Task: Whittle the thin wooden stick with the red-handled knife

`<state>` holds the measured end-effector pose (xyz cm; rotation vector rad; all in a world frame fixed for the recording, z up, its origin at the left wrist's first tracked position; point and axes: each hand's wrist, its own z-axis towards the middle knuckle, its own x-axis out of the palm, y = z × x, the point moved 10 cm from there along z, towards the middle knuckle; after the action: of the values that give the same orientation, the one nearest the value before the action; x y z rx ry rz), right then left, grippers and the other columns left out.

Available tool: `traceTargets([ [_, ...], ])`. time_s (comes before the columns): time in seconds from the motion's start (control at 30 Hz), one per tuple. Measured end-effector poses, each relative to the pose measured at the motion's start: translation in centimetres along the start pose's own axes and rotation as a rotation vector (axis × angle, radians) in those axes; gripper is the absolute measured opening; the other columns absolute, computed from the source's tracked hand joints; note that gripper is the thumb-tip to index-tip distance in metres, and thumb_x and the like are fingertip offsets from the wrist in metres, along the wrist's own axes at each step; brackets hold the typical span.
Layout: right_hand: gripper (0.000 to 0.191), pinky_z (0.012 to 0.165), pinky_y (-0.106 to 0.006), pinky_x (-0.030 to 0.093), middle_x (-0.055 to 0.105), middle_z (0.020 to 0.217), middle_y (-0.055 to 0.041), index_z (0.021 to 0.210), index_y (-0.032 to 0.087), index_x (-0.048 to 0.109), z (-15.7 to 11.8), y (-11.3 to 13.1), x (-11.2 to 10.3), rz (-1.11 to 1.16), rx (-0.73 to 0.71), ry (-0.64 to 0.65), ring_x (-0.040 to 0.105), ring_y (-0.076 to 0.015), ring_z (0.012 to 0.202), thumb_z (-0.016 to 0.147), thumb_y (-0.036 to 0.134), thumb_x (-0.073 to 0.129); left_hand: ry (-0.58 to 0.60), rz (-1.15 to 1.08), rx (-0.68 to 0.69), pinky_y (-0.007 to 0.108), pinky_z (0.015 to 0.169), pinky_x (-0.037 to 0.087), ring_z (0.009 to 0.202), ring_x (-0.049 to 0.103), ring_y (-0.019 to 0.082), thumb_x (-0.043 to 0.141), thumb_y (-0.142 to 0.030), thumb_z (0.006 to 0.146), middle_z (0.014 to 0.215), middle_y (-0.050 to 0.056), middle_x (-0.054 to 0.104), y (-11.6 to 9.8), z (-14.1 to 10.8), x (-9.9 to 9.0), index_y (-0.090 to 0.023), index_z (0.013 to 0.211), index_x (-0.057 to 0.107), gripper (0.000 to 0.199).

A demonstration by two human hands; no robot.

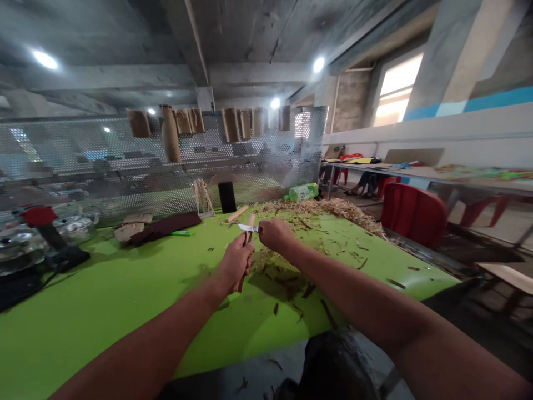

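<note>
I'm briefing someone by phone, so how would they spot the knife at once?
Start with the big green table and look near its middle, where the left hand grips a brown stick. The knife is in the right hand, its blade pointing left across that stick. Its pale, shiny metal sets it apart from the dull wood.

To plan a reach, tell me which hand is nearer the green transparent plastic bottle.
Right. The right hand is left of the bottle, on its near side; the left hand is farther left and closer to the camera.
</note>
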<state>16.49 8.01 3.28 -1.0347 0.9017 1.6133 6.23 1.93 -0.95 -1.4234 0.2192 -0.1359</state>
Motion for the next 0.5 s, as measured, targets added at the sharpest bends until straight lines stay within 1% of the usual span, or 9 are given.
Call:
traceTargets([
  [0.13,0.035,0.075,-0.028,0.045,0.074,0.096,-0.0169,0.100,0.017,0.074,0.2,-0.6,-0.2,-0.004,0.003,-0.027,0.068,-0.0232,0.088,0.092,0.029,0.043,-0.007,0.031,-0.007,0.015,0.037,0.026,0.040,0.030,0.006,0.049,-0.031,0.088,0.055,-0.010,0.036,-0.5,-0.5,0.3,-0.021,0.100,0.051,0.015],
  [0.3,0.035,0.073,-0.028,0.045,0.074,0.094,-0.0174,0.102,0.016,0.073,0.5,-0.9,0.0,-0.036,0.027,-0.017,0.069,-0.0233,0.087,0.093,0.030,0.042,0.011,0.018,-0.017,0.015,0.038,0.026,0.040,0.031,0.006,0.049,-0.032,0.089,0.055,-0.009,0.037,-0.4,0.0,0.6,-0.020,0.107,0.053,0.022],
  [0.4,0.032,0.070,-0.027,0.044,0.074,0.093,-0.0173,0.100,0.016,0.074,1.1,-1.1,-0.1,-0.005,0.022,-0.054,0.069,-0.0233,0.085,0.091,0.029,0.045,0.008,-0.002,-0.036,0.016,0.038,0.026,0.041,0.031,0.007,0.050,-0.031,0.088,0.055,-0.009,0.038,-0.2,-0.1,0.6,-0.020,0.115,0.052,0.029],
  [0.43,0.031,0.069,-0.026,0.043,0.074,0.092,-0.0173,0.099,0.015,0.074,1.3,-1.8,-0.2,0.036,0.037,-0.063,0.068,-0.0225,0.083,0.090,0.027,0.047,0.008,-0.003,-0.051,0.016,0.038,0.026,0.041,0.031,0.007,0.050,-0.031,0.088,0.055,-0.009,0.038,-0.1,-0.5,0.8,-0.019,0.118,0.052,0.032],
  [0.5,0.029,0.066,-0.023,0.041,0.073,0.087,-0.0159,0.094,0.012,0.074,1.6,-4.8,-0.2,0.160,0.095,-0.038,0.066,-0.0183,0.077,0.089,0.023,0.048,0.035,0.023,-0.063,0.017,0.039,0.028,0.042,0.033,0.008,0.051,-0.032,0.088,0.056,-0.007,0.040,-0.1,-1.8,1.7,-0.019,0.122,0.052,0.036],
])
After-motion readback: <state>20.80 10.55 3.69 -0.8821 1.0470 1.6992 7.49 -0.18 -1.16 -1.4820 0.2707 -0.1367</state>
